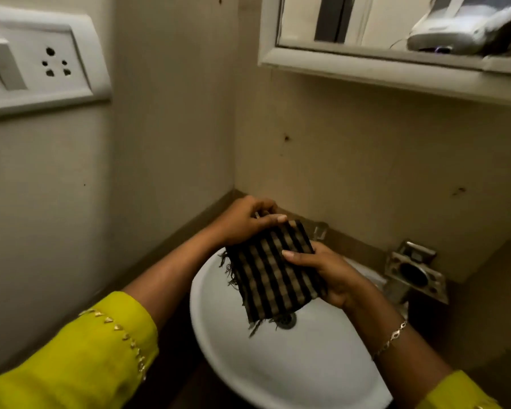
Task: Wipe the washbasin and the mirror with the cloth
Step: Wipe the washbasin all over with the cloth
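Observation:
A folded black-and-tan checked cloth (273,273) with frayed edges hangs above the white oval washbasin (278,367). My left hand (245,219) pinches the cloth's upper corner. My right hand (328,273) grips its right edge, thumb on top. The basin's drain (286,320) shows just below the cloth's lower edge. The mirror (396,19), in a white frame, is on the wall at the upper right, and only its lower part is in view.
A white switch and socket plate (39,63) is on the left wall. A metal fitting with a dark hole (413,273) sits at the wall right of the basin. A small metal tap part (320,231) shows behind the cloth. The walls meet in a corner behind the basin.

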